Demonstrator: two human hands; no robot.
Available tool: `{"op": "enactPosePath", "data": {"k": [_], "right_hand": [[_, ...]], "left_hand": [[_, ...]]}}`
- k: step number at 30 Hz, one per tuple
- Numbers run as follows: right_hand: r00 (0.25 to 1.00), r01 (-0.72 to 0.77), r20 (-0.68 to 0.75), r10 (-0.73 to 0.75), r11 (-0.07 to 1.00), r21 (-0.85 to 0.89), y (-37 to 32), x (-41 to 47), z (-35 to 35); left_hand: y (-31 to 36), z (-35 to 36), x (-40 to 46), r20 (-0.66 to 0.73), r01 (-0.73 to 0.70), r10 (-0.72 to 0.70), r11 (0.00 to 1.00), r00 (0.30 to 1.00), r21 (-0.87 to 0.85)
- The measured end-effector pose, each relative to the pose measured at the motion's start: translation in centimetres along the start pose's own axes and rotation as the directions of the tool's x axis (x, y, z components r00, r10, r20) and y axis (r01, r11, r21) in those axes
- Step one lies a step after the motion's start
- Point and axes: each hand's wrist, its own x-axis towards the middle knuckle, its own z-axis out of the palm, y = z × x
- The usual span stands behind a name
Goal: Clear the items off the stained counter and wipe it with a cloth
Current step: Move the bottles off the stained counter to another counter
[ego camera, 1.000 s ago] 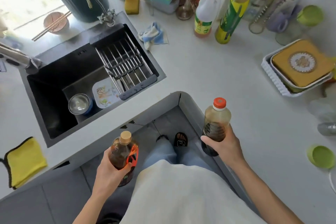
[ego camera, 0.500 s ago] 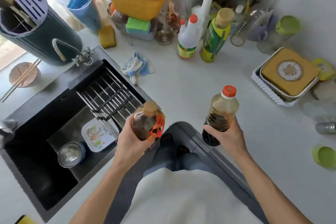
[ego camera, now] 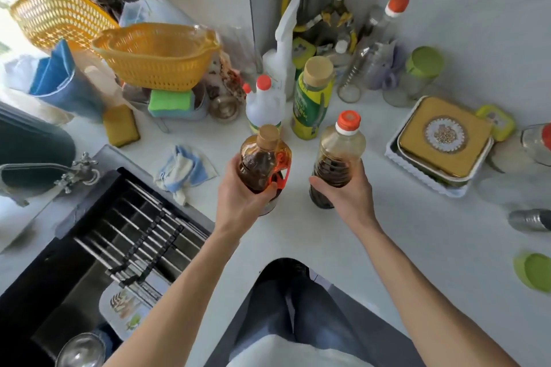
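Both bottles have travelled forward from the counter's edge: my left hand point(ego camera: 238, 196) grips the handled bottle point(ego camera: 264, 165), my right hand point(ego camera: 347, 187) the red-capped bottle point(ego camera: 337, 158), just short of the back-corner bottles point(ego camera: 310, 98). The cloth point(ego camera: 185, 170) lies left of my fingers, counter point(ego camera: 417, 247) unwiped.

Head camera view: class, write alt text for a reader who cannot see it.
A person's left hand and right hand each grip a bottle of dark liquid over a cluttered white counter, beside a black sink.
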Motion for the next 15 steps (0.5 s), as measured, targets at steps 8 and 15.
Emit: {"op": "enactPosePath", "data": {"k": [8, 15], "right_hand": [[0.994, 0.103, -0.023, -0.102, 0.994, 0.037, 1.0, 4.3, 2.1], [0.992, 0.109, 0.054, -0.111, 0.993, 0.042, 1.6, 5.9, 2.1]], "left_hand": [[-0.6, 3.2, 3.8, -0.078, -0.058, 0.053, 0.997, 0.995, -0.057], [-1.4, 3.5, 4.2, -0.093, -0.058, 0.049, 0.994, 0.994, -0.097]]}}
